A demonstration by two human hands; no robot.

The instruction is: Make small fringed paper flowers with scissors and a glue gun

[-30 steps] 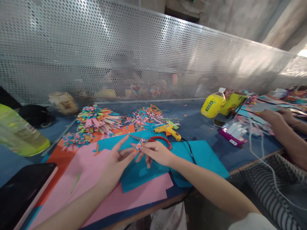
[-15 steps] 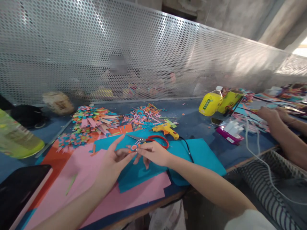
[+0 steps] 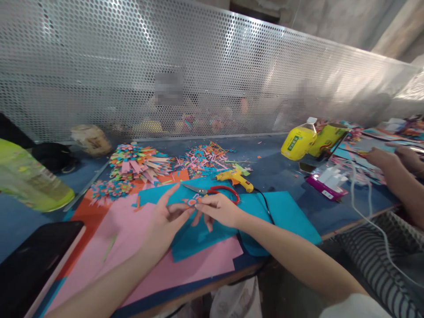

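Note:
Between my two hands is a small paper flower (image 3: pixel 192 202) with an orange, white and blue coiled centre. My left hand (image 3: pixel 167 216) pinches its left side between thumb and fingers, the index finger stretched upward. On the other side, my right hand (image 3: pixel 221 210) grips it with thumb and fingertips. Just behind the hands lie red-handled scissors (image 3: pixel 228 189), blades pointing left, on blue paper (image 3: pixel 198 243). A yellow hot glue gun (image 3: pixel 235 177) rests beyond the scissors. Pink paper (image 3: pixel 132 234) spreads under my left forearm.
Finished fringed paper flowers (image 3: pixel 135 161) are piled at the left, beside paper strips (image 3: pixel 205 157). A bottle (image 3: pixel 29 181) and black phone (image 3: pixel 39 260) stand left. At the right are a yellow jug (image 3: pixel 298 141), a purple tissue pack (image 3: pixel 326 185) and a co-worker's hands (image 3: pixel 384 157). A perforated metal screen (image 3: pixel 205 57) closes the back.
The whole view has shifted slightly, so things appear farther right. Both hands keep hold of the paper flower, with little change in their grip.

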